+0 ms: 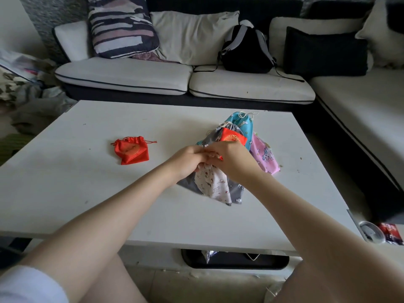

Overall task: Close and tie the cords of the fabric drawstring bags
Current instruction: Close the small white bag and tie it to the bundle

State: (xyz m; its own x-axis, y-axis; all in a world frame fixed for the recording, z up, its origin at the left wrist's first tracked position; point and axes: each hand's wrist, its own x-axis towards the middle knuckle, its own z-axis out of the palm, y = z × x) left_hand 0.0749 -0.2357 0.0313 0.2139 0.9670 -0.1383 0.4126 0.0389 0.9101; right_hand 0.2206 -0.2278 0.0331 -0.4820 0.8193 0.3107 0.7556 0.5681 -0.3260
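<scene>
A white printed drawstring bag (213,184) lies on the white table (87,182), on top of a grey bag (237,190). My left hand (188,161) and my right hand (231,159) meet at its gathered neck, fingers closed on the top of the bag; its cords are hidden by my fingers. Behind my hands lies a pile: a second red bag (232,135), a blue bag (242,123) with its cream cords gathered, and a pink unicorn bag (265,157). A red bag (131,149) with its neck drawn shut lies alone to the left.
A sofa with cushions and a black backpack (247,49) stands behind the table. A roll of tape (371,231) and a red packet (391,234) sit at the table's right front corner. Laundry lies on the floor at the left.
</scene>
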